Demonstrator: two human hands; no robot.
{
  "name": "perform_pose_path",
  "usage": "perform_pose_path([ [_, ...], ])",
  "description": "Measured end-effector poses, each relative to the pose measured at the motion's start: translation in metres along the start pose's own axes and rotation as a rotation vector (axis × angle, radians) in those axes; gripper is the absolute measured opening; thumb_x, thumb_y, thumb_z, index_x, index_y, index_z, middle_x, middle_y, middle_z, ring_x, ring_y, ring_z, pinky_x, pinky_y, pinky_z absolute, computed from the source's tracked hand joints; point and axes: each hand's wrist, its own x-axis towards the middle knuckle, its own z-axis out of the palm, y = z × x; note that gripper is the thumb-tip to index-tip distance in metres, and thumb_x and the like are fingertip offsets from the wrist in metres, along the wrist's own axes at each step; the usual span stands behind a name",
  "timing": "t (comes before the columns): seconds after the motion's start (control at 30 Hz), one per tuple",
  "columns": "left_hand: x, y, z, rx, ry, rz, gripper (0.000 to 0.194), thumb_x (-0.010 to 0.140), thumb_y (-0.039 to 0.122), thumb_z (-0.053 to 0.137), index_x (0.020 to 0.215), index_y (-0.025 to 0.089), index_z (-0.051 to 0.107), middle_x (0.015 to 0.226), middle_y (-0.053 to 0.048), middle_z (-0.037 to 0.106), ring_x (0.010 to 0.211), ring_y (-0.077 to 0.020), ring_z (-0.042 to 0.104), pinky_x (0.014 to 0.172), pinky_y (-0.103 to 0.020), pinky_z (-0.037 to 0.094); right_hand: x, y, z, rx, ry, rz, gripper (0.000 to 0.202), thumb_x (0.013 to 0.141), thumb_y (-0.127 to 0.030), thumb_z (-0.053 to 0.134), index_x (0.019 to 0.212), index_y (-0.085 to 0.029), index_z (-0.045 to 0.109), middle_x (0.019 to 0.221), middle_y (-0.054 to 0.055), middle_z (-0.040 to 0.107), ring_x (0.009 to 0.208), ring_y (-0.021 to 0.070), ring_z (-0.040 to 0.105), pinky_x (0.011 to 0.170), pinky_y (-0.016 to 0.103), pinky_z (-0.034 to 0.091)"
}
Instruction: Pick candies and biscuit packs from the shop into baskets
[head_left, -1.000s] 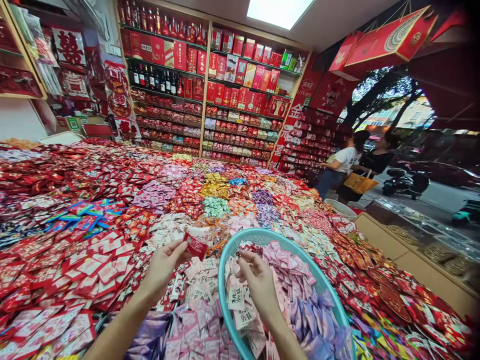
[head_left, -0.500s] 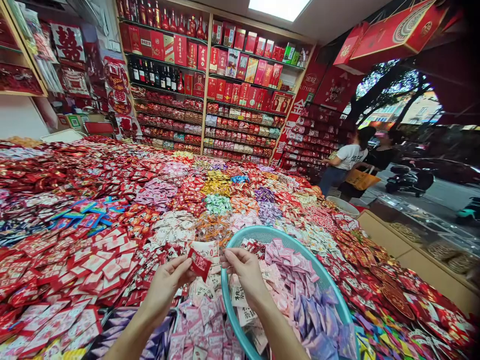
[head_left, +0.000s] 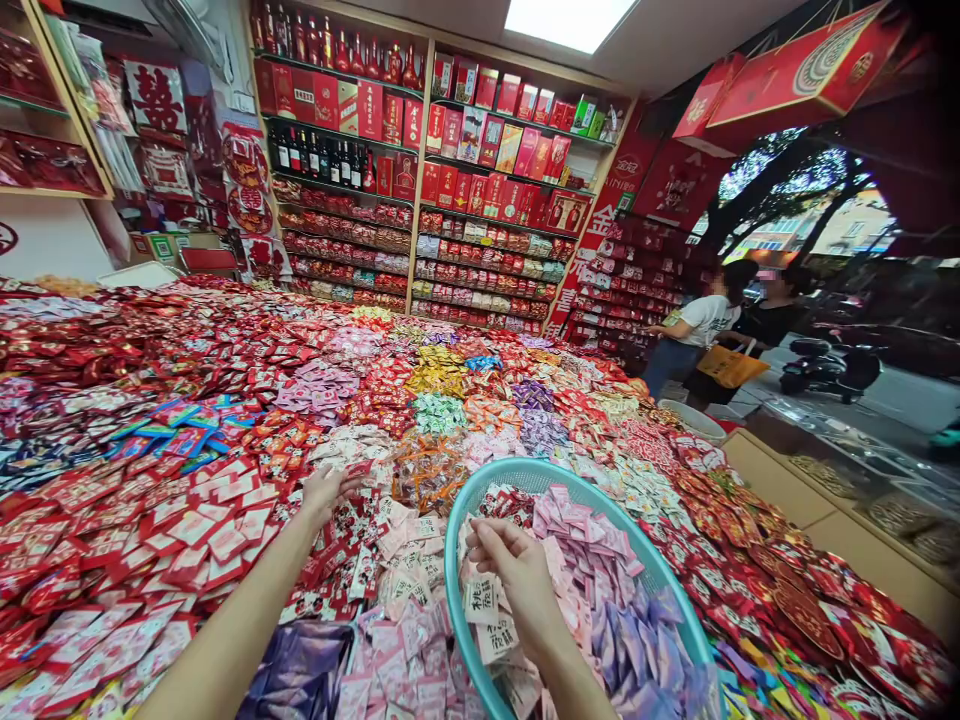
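Note:
My left hand [head_left: 330,495] is stretched over a heap of small red-and-white candy packets [head_left: 341,550], left of the basket. Its fingers are extended, and nothing shows in them. Inside the rim of a turquoise plastic basket [head_left: 455,610] is my right hand [head_left: 510,565], thumb and fingers drawn together; whatever they may pinch is too small to make out. Below that hand lie cream packets with black lettering [head_left: 480,600]. The basket also holds pink packets [head_left: 581,530], purple packets [head_left: 637,640] and a few red ones near its far rim.
Piles of wrapped sweets spread around the basket, with orange-clear packets [head_left: 427,470] behind it and red packets [head_left: 202,520] at left. Shelves of bottles and red boxes [head_left: 367,105] line the back. Two people [head_left: 701,320] stand at right near a scooter [head_left: 829,368].
My left hand has moved left and away from the basket, and the red packet it held is out of its fingers. My right hand has shifted slightly right and down over the basket.

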Motion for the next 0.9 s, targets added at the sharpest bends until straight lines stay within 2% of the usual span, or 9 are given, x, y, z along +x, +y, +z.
perform_pose_path([
  [0.13, -0.019, -0.005, 0.006, -0.008, -0.023, 0.024, 0.017, 0.083, 0.008, 0.053, 0.1, 0.009, 0.054, 0.071, -0.001, 0.063, 0.056, -0.0086, 0.061, 0.055, -0.02, 0.05, -0.004, 0.0, -0.004, -0.022, 0.031, -0.01, 0.032, 0.072, -0.045, 0.066, 0.084, -0.016, 0.068, 0.074, 0.005, 0.067, 0.064, 0.014, 0.058, 0.059, 0.024, 0.044],
  [0.23, -0.061, -0.006, 0.009, -0.049, -0.142, 0.075, 0.013, 0.078, 0.011, 0.06, 0.09, 0.011, 0.058, 0.071, -0.002, 0.066, 0.064, -0.0118, 0.066, 0.065, -0.021, 0.052, -0.007, 0.0, 0.003, -0.028, 0.02, -0.027, 0.033, 0.071, -0.045, 0.067, 0.086, -0.016, 0.067, 0.075, 0.005, 0.066, 0.064, 0.0145, 0.058, 0.059, 0.025, 0.045],
  [0.33, -0.114, -0.006, 0.013, -0.073, -0.25, 0.132, 0.022, 0.068, 0.022, 0.072, 0.085, 0.015, 0.059, 0.069, -0.001, 0.067, 0.066, -0.0154, 0.067, 0.071, -0.026, 0.053, -0.011, -0.002, 0.016, 0.009, -0.008, 0.003, 0.04, 0.07, -0.046, 0.068, 0.094, -0.015, 0.063, 0.081, 0.006, 0.066, 0.064, 0.0148, 0.06, 0.056, 0.024, 0.046],
  [0.4, -0.145, -0.006, 0.015, -0.076, -0.353, 0.217, 0.024, 0.068, 0.026, 0.073, 0.086, 0.017, 0.06, 0.075, -0.001, 0.069, 0.071, -0.0161, 0.067, 0.075, -0.027, 0.052, -0.016, -0.004, 0.024, 0.115, -0.067, 0.117, 0.044, 0.074, -0.051, 0.061, 0.098, -0.014, 0.061, 0.081, 0.007, 0.066, 0.063, 0.0144, 0.061, 0.054, 0.024, 0.047],
  [0.5, -0.177, -0.007, 0.017, -0.059, -0.526, 0.358, 0.013, 0.07, 0.024, 0.071, 0.077, 0.018, 0.061, 0.092, -0.004, 0.07, 0.088, -0.0196, 0.065, 0.079, -0.028, 0.05, -0.025, -0.007, 0.032, 0.362, -0.238, 0.382, 0.049, 0.081, -0.056, 0.049, 0.093, -0.01, 0.06, 0.074, 0.01, 0.066, 0.059, 0.0131, 0.062, 0.052, 0.022, 0.048],
  [0.57, -0.186, -0.009, 0.017, -0.037, -0.602, 0.415, 0.009, 0.069, 0.021, 0.07, 0.07, 0.018, 0.061, 0.1, -0.005, 0.069, 0.095, -0.0221, 0.063, 0.083, -0.03, 0.048, -0.03, -0.008, 0.033, 0.459, -0.317, 0.454, 0.041, 0.08, -0.049, 0.055, 0.09, -0.01, 0.06, 0.074, 0.008, 0.066, 0.059, 0.0109, 0.062, 0.053, 0.019, 0.048],
  [0.67, -0.191, -0.011, 0.018, -0.004, -0.642, 0.449, 0.004, 0.071, 0.021, 0.068, 0.071, 0.019, 0.065, 0.108, -0.007, 0.066, 0.102, -0.0234, 0.06, 0.091, -0.032, 0.044, -0.035, -0.008, 0.032, 0.453, -0.305, 0.386, 0.03, 0.072, -0.032, 0.071, 0.093, -0.013, 0.06, 0.077, 0.004, 0.066, 0.061, 0.0087, 0.062, 0.055, 0.017, 0.048],
  [0.8, -0.193, -0.012, 0.019, -0.017, -0.561, 0.265, 0.026, 0.08, 0.033, 0.058, 0.103, 0.023, 0.065, 0.114, -0.007, 0.063, 0.106, -0.0223, 0.056, 0.085, -0.031, 0.047, -0.034, -0.004, 0.029, 0.266, -0.16, 0.2, 0.04, 0.067, -0.033, 0.075, 0.099, -0.015, 0.059, 0.08, 0.004, 0.066, 0.063, 0.0129, 0.062, 0.052, 0.021, 0.048],
  [0.9, -0.195, -0.012, 0.019, 0.021, -0.559, 0.158, 0.029, 0.077, 0.04, 0.06, 0.097, 0.02, 0.066, 0.104, -0.008, 0.064, 0.093, -0.0206, 0.058, 0.07, -0.027, 0.049, -0.033, 0.0, 0.028, 0.101, -0.12, 0.087, 0.041, 0.067, -0.037, 0.073, 0.099, -0.014, 0.061, 0.076, 0.004, 0.066, 0.066, 0.015, 0.062, 0.055, 0.024, 0.048],
])
